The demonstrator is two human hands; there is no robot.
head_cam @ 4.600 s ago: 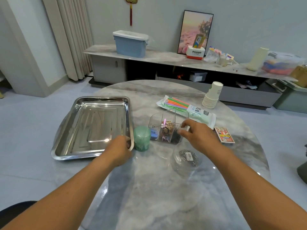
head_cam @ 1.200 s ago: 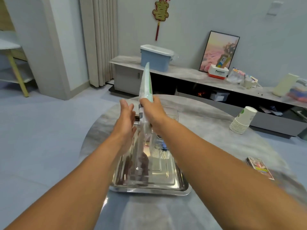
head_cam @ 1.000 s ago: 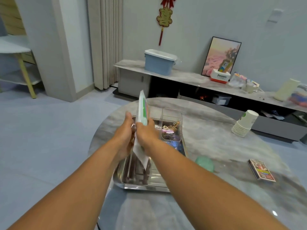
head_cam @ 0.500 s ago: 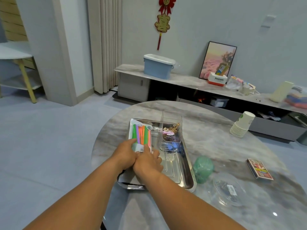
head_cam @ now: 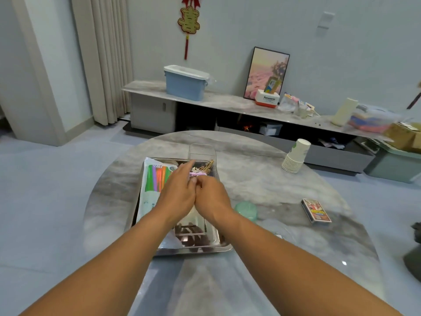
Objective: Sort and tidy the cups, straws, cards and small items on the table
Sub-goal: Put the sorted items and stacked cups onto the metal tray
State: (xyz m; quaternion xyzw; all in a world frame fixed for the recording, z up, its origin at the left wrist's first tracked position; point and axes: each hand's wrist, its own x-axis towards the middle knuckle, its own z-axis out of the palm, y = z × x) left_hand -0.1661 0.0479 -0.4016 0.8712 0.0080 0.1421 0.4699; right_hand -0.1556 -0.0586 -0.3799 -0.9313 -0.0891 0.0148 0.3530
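My two hands met over the one metal tray point(head_cam: 149, 226) on the round marble table point(head_cam: 262, 174). My left hand point(head_cam: 180, 193) lay with its fingers stretched out and loose, gripping nothing, reaching past the straw packet point(head_cam: 153, 183) toward the clear organiser box point(head_cam: 202, 156). My right hand point(head_cam: 210, 198) touched the left along the thumb side, its fingers curled under near the box; whether they held anything I could not tell, since the back of the hand hid them.

The single straw packet lay flat in the left part of the tray, its coloured straws, green, purple and orange, showing at the far end. The one clear box stood at the tray's far right corner, with small pink and gold-coloured items inside it that were too blurred to count.

Just beside the tray on the right sat one green lidded tub point(head_cam: 247, 210), partly behind my right wrist. Farther right, well apart from the tray, one pack of cards point(head_cam: 315, 210) lay flat. One stack of paper cups point(head_cam: 296, 156) leaned near the table's far right edge; the cups in it were too tightly nested to count exactly.

Beyond the table a low marble sideboard point(head_cam: 227, 103) carried one blue lidded bin point(head_cam: 185, 84) and one framed picture point(head_cam: 266, 73) leaning on the wall.
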